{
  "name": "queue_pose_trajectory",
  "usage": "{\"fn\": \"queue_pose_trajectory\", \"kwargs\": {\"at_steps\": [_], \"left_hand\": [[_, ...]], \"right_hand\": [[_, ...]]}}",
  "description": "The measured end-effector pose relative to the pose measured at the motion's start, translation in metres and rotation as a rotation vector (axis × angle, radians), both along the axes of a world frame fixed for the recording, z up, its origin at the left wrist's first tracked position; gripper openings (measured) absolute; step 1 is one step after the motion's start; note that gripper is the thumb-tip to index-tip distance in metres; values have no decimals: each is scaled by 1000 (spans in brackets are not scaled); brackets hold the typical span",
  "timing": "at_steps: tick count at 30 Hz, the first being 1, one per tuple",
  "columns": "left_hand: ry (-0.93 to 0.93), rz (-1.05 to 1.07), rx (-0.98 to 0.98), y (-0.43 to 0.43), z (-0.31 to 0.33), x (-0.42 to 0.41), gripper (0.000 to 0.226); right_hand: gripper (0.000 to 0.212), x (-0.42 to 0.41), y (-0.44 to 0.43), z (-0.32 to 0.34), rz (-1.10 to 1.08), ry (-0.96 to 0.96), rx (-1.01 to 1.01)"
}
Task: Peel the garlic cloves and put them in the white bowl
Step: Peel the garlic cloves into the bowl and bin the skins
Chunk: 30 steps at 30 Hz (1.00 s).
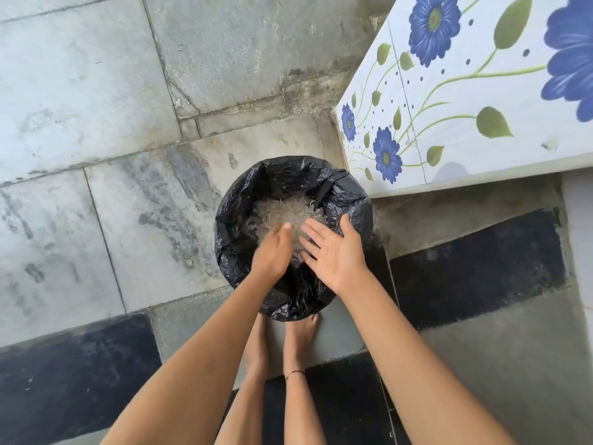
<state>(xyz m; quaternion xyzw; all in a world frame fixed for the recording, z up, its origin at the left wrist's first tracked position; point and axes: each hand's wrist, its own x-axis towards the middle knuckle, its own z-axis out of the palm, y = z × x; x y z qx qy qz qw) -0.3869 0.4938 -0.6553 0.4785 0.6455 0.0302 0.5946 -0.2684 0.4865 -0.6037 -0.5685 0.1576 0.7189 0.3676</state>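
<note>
I look straight down at a bin lined with a black plastic bag (pixel 349 200) standing on the floor. Pale papery garlic skins (pixel 282 210) lie heaped inside it. My left hand (pixel 272 252) hovers over the bin's near side, seen edge-on with fingers straight and blurred. My right hand (pixel 333 252) is beside it, palm turned up and inward, fingers spread and straight. Neither hand holds anything. No garlic cloves or white bowl are in view.
A wall of white tiles with blue flowers (pixel 465 91) rises at the right of the bin. Grey stone floor slabs (pixel 96 123) spread to the left. My bare feet (pixel 282 342) stand just behind the bin on a dark step.
</note>
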Motion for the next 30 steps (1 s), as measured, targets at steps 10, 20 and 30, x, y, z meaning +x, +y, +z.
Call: {"fn": "queue_pose_trajectory", "kwargs": {"at_steps": [10, 20, 30], "left_hand": [[-28, 174, -26, -7, 30, -4, 45], [126, -95, 329, 5, 230, -20, 40], [11, -330, 781, -61, 491, -16, 44]], "right_hand": [[66, -8, 2, 35, -107, 55, 98], [46, 15, -30, 175, 761, -1055, 269], [41, 15, -131, 441, 403, -1476, 571]]}}
